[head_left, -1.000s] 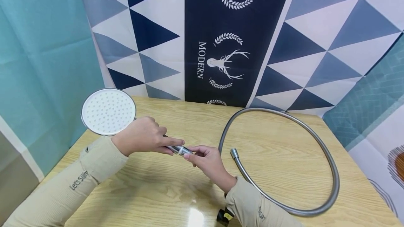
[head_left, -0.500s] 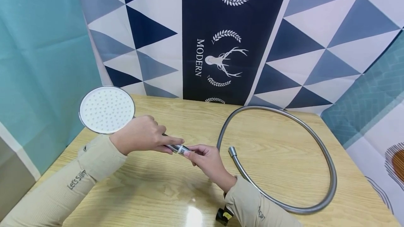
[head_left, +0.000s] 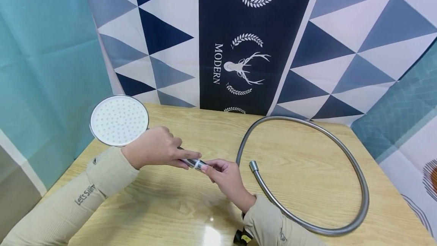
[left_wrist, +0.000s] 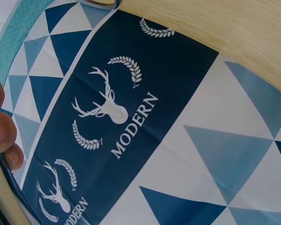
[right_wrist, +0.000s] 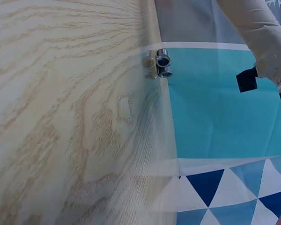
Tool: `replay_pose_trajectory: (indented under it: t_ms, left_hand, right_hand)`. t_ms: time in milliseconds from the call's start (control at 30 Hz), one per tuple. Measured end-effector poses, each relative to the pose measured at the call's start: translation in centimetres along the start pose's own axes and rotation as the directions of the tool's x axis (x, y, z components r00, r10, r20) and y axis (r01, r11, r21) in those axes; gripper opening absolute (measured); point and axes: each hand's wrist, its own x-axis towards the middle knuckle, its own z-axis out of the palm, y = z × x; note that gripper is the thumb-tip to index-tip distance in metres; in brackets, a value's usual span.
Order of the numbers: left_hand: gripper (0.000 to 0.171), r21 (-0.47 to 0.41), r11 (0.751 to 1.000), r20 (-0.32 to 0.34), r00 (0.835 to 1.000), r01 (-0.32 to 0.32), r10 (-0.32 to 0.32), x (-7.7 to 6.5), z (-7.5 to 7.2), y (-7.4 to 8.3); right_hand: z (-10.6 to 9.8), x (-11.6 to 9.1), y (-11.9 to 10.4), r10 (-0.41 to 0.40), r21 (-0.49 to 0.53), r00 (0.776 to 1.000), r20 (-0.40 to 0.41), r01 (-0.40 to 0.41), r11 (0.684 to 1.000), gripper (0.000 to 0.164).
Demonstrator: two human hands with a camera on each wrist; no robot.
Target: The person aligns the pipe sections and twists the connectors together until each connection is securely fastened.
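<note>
In the head view, my left hand (head_left: 158,149) grips the handle of a shower head, its index finger laid along the handle. The round white face of the shower head (head_left: 119,120) shows beyond the wrist, tilted toward the camera. My right hand (head_left: 225,175) pinches a short metal piece (head_left: 199,165) at the handle's end between thumb and fingers. A thin white ring shows just left of that thumb. Most of the handle is hidden by the left hand. In the left wrist view, only some fingers (left_wrist: 3,133) appear at the left edge.
A grey metal shower hose (head_left: 362,193) lies looped on the wooden table (head_left: 170,208) at the right, one end connector (head_left: 253,166) pointing away from me. In the right wrist view, a small metal fitting (right_wrist: 163,63) sits near the table's edge. Patterned cloth (head_left: 239,41) hangs behind.
The head view shifts slightly. My right fingers and thumb turn a little at the handle's end, while the left hand keeps its grip. The hose stays put.
</note>
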Motion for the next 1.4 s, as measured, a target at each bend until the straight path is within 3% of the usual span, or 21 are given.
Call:
replay_pose_trajectory:
  t_ms: [433,733,833,933,1067,1400]
  left_hand:
    - [0.034,-0.005,1.0,0.006,1.0,0.004,-0.004,-0.28,0.4,-0.15]
    - [0.033,0.027,1.0,0.01,1.0,0.012,-0.013,-0.33,0.0,-0.16]
    - [0.032,0.043,0.999,0.016,1.0,0.014,-0.015,-0.37,-0.06,-0.16]
    - [0.035,0.044,0.999,0.016,1.0,0.018,-0.019,-0.46,0.03,-0.16]
    - [0.036,0.036,0.999,0.023,1.0,0.02,-0.021,-0.49,0.13,-0.15]
    - [0.036,0.027,0.999,0.02,0.999,0.032,-0.033,-0.47,0.04,-0.27]
  right_hand:
    - [0.04,0.33,-0.01,-0.038,-0.003,0.999,0.012,0.038,0.999,0.018]
    - [0.38,0.42,-0.22,0.024,-0.005,1.0,-0.007,-0.025,1.0,0.019]
    - [0.53,0.17,-0.15,0.04,0.006,0.999,-0.02,-0.04,0.999,0.028]
    - [0.68,-0.12,0.0,0.006,0.002,0.999,-0.036,-0.006,1.0,0.038]
    - [0.8,-0.26,0.18,-0.073,-0.01,0.995,-0.061,0.073,0.997,0.028]
    - [0.53,0.09,-0.24,-0.073,-0.009,0.996,-0.049,0.073,0.997,0.024]
